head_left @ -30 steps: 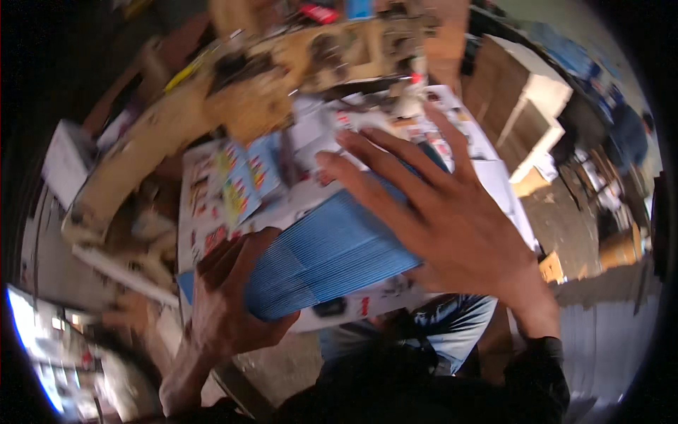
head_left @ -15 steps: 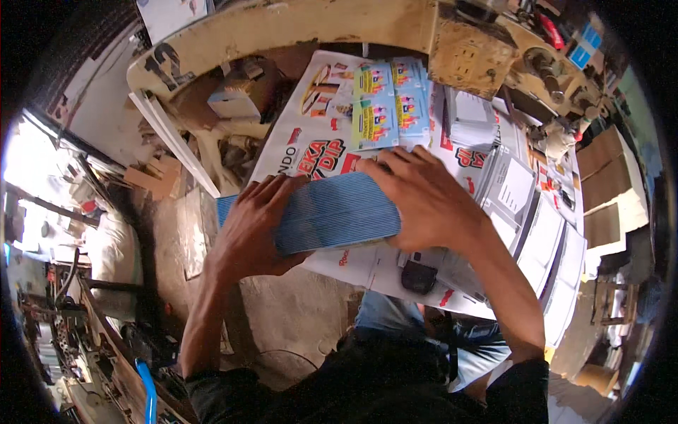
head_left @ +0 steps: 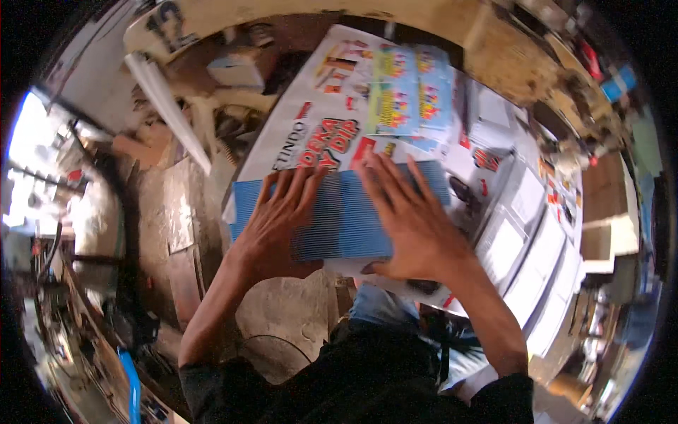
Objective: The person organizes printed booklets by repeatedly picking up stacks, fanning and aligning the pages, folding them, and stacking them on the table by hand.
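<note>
A long blue block (head_left: 346, 219) with fine parallel lines, like the edges of a tight stack of sheets, lies across the middle in front of me. My left hand (head_left: 275, 219) is over its left part, fingers reaching to the far edge and thumb along the near side. Over the right part is my right hand (head_left: 417, 230), its fingers more spread, tips at the far edge and thumb low by the near edge. Both hands clasp the block across its width. Its underside is hidden.
A printed banner sheet (head_left: 282, 145) covers the table. Colourful printed sheets (head_left: 395, 106) lie beyond the block. White paper stacks (head_left: 501, 247) stand at the right. A cream machine frame (head_left: 247, 18) crosses the far side; a white bar (head_left: 169, 113) juts out at left.
My right hand has shifted inward over the block, with fingers more spread, baring its right end. The block sits slightly farther right and appears flatter. The view has shifted a little.
</note>
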### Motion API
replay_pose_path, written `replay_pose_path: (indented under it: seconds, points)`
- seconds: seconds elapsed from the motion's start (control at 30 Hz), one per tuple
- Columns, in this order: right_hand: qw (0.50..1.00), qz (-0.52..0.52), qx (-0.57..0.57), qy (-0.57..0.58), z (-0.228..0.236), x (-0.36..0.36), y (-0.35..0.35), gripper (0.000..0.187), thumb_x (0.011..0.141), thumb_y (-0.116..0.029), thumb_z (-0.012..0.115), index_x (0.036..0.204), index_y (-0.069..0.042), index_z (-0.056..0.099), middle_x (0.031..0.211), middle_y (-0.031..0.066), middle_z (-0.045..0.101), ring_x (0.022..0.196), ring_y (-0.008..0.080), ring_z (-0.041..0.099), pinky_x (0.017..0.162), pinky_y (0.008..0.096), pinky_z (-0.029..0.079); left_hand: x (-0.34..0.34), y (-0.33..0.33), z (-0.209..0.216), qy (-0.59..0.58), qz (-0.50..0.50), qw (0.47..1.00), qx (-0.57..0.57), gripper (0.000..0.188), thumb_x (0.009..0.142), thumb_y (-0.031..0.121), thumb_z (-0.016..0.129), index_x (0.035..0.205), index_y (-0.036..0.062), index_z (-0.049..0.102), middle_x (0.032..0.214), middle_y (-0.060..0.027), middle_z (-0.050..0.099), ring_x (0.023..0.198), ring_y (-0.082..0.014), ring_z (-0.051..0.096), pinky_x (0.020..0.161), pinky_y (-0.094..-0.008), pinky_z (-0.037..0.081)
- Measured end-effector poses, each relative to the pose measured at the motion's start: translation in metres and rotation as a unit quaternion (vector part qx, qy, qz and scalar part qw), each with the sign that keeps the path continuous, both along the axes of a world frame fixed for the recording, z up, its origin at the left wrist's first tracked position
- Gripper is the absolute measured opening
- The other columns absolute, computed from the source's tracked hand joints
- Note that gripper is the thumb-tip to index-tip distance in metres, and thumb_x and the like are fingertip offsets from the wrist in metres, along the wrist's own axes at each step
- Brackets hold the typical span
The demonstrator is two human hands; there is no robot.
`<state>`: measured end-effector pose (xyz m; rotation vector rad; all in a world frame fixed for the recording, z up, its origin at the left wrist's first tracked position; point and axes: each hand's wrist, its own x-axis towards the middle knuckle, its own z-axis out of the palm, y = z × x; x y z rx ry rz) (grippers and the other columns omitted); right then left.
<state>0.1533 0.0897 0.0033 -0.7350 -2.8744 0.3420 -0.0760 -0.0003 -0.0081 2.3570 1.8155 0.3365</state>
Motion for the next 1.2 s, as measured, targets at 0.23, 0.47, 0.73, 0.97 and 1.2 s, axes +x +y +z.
replay_pose_path:
  seconds: [0.23, 0.47, 0.73, 0.97, 1.2]
  points:
    - [0.997, -0.055, -0.044, -0.012, 0.003, -0.001, 0.007, 0.105, 0.054, -0.028, 0.086, 0.144, -0.004, 0.036, 0.134, 0.0202, 0.041, 0.132, 0.0406, 0.038, 0.117, 0.0508, 0.027, 0.035, -0.018, -0.010, 0.069, 0.126, 0.988, 0.063, 0.117, 0.052, 0.018, 0.082, 0.150, -0.0030, 0.022, 0.142, -0.0261, 0.038, 0.136, -0.0417, 0.035, 0.121, -0.0540, 0.014]
    - [0.991, -0.081, 0.076, 0.080, -0.009, -0.006, -0.008, 0.094, 0.058, -0.029, 0.085, 0.135, 0.005, 0.042, 0.125, 0.0228, 0.046, 0.126, 0.0403, 0.042, 0.118, 0.0513, 0.023, 0.020, -0.004, -0.014, -0.019, 0.129, 0.986, 0.100, 0.094, 0.057, 0.029, 0.086, 0.133, -0.0054, 0.042, 0.123, -0.0223, 0.050, 0.123, -0.0402, 0.047, 0.118, -0.0531, 0.023]
    - [0.992, -0.064, 0.084, 0.075, -0.033, -0.007, 0.012, 0.074, 0.059, -0.017, 0.078, 0.124, 0.002, 0.052, 0.108, 0.0189, 0.050, 0.106, 0.0362, 0.053, 0.097, 0.0458, 0.042, 0.008, 0.007, -0.023, -0.027, 0.104, 0.985, 0.138, 0.073, 0.056, 0.037, 0.091, 0.107, 0.0010, 0.053, 0.096, -0.0141, 0.055, 0.090, -0.0309, 0.056, 0.080, -0.0432, 0.044]
    - [0.989, -0.042, 0.113, 0.090, -0.038, -0.005, 0.015, 0.053, 0.065, -0.011, 0.066, 0.116, 0.001, 0.056, 0.099, 0.0186, 0.052, 0.096, 0.0348, 0.057, 0.091, 0.0437, 0.045, 0.011, -0.008, -0.018, -0.047, 0.098, 0.978, 0.176, 0.073, 0.056, 0.036, 0.091, 0.110, 0.0019, 0.054, 0.101, -0.0145, 0.057, 0.094, -0.0327, 0.058, 0.084, -0.0443, 0.046]
    - [0.989, -0.035, 0.116, 0.085, -0.037, 0.003, 0.012, 0.055, 0.071, -0.014, 0.065, 0.123, 0.002, 0.053, 0.109, 0.0223, 0.054, 0.108, 0.0371, 0.056, 0.099, 0.0466, 0.042, -0.033, -0.015, -0.021, 0.001, 0.114, 0.979, 0.169, 0.073, 0.051, 0.039, 0.092, 0.105, 0.0031, 0.058, 0.096, -0.0118, 0.062, 0.089, -0.0315, 0.062, 0.081, -0.0426, 0.049]
